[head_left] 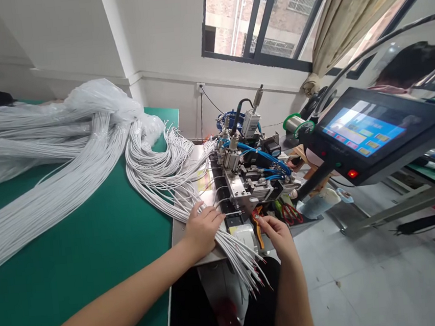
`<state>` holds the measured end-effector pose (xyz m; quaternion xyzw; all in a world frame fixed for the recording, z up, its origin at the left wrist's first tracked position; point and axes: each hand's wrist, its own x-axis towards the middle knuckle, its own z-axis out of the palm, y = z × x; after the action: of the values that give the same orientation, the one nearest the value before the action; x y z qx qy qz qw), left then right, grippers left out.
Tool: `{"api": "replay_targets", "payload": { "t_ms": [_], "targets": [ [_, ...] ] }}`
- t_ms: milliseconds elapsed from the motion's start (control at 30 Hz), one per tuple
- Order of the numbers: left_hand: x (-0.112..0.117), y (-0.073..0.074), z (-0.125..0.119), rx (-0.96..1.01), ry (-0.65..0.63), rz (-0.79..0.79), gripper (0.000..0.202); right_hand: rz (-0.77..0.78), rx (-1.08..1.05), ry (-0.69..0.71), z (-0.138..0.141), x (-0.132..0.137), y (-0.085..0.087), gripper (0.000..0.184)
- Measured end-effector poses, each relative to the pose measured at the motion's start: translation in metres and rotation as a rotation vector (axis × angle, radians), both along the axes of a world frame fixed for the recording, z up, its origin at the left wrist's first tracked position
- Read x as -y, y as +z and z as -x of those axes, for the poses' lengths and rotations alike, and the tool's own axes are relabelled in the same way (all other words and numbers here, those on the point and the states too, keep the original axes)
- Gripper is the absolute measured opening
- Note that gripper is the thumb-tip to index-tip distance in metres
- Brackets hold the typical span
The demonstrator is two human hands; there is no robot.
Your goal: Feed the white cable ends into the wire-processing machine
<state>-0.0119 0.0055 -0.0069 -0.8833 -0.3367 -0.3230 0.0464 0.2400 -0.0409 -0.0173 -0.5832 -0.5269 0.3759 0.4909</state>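
Observation:
My left hand [202, 228] lies on a bundle of thin white wires [233, 251] at the front of a small bench machine [249, 178], fingers curled over the strands. My right hand [276, 231] is beside it to the right, fingers pinched together near the machine's front edge, close to orange-handled pliers [257, 220]; what it pinches is too small to make out. The wire ends hang off the table edge toward my lap.
Long bundles of white wire [48, 164] and a plastic bag [96, 98] cover the green table [96, 256]. A touchscreen panel [368, 130] on an arm stands to the right. A solder spool [293, 123] sits behind the machine. Another person's head [411, 65] shows far right.

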Motion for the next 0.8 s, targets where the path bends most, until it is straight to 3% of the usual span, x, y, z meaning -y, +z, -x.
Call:
{"api": "replay_targets", "payload": {
  "t_ms": [133, 433, 667, 800],
  "targets": [
    [-0.001, -0.002, 0.000, -0.003, 0.022, -0.015, 0.043, 0.014, 0.052, 0.043, -0.004, 0.014, 0.011, 0.034],
    [0.001, 0.006, 0.002, 0.050, -0.135, -0.119, 0.043, 0.076, 0.264, 0.320, -0.007, 0.038, 0.038, 0.029],
    [0.005, 0.013, 0.003, 0.083, -0.175, -0.141, 0.030, 0.070, 0.355, 0.467, -0.014, 0.042, 0.042, 0.025],
    [0.005, 0.014, 0.004, 0.039, -0.198, -0.148, 0.025, 0.038, 0.350, 0.478, -0.014, 0.043, 0.044, 0.027]
  ]
}}
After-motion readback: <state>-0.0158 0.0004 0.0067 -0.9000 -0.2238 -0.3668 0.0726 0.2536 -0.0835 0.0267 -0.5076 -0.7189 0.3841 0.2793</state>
